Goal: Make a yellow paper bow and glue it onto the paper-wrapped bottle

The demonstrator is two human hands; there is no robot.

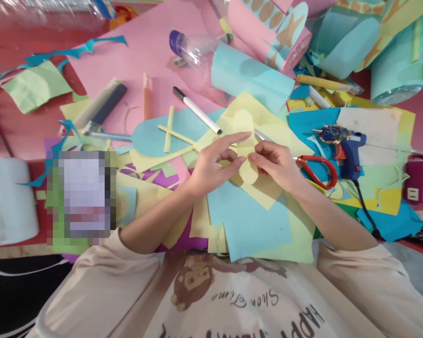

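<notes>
A pale yellow paper cutout (pixel 248 170) with rounded ends is between my two hands. My right hand (pixel 277 162) pinches its right edge between thumb and fingertips. The thumb of my left hand (pixel 216 159) touches the left edge, while the index finger stretches across the cutout's upper part. Beneath lies a sheet of yellow paper (pixel 268 195), and closer to my body a light blue sheet (pixel 254 225). Red-handled scissors (pixel 317 172) rest just beyond my right hand, their blades partly hidden. A black-and-white marker (pixel 197 110) lies above my left hand.
A blue glue gun (pixel 350 152) with a black cord lies at the right. Past my hands is a plastic bottle wrapped in light blue paper (pixel 252 75). A utility knife (pixel 107 103), thin yellow strips (pixel 169 129) and a white device (pixel 10 202) are on the left.
</notes>
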